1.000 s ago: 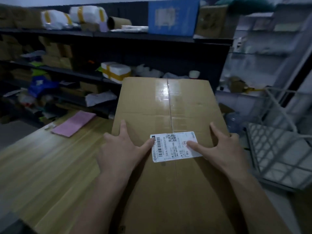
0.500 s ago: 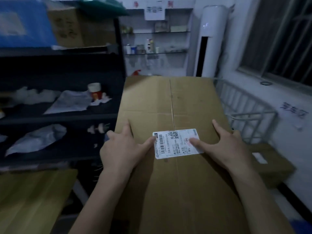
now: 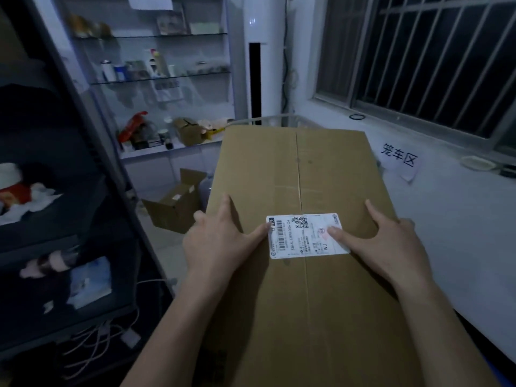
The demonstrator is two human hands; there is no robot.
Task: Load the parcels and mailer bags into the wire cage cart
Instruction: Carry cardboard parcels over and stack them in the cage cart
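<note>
We hold a large cardboard box (image 3: 307, 169) out in front of us, one hand on each long side. Our left hand (image 3: 220, 244) lies on the left part of the top. Its forefinger stretches forward along the cardboard, its thumb reaches inward to touch the left edge of a white shipping label (image 3: 307, 236), and its other fingers bend down over the box's left edge. Our right hand (image 3: 391, 247) mirrors it, with the forefinger forward on the top, the thumb pressed onto the right end of the label, and the remaining fingers curled over the right edge. Both hands grip the box. The label sits between them across the centre seam, with a barcode near the left thumb and a QR code at its upper middle.

Just past the box's far edge, ahead of both hands, a pale bar (image 3: 279, 117) shows; we cannot tell whether it belongs to the wire cage cart. Farther ahead stands a tall white air conditioner (image 3: 261, 65). Ahead and to the left of the left hand are glass shelves (image 3: 156, 76) with bottles and small items. Below them, on the floor near the left hand, is a small open carton (image 3: 176, 208). Farther left is a dark shelving unit (image 3: 55, 191), with cables (image 3: 97, 342) lying at its foot. To the right of the right hand runs a white wall (image 3: 460, 233) bearing a paper sign (image 3: 400, 159) with three printed characters, and above it is a barred window (image 3: 432, 65).
</note>
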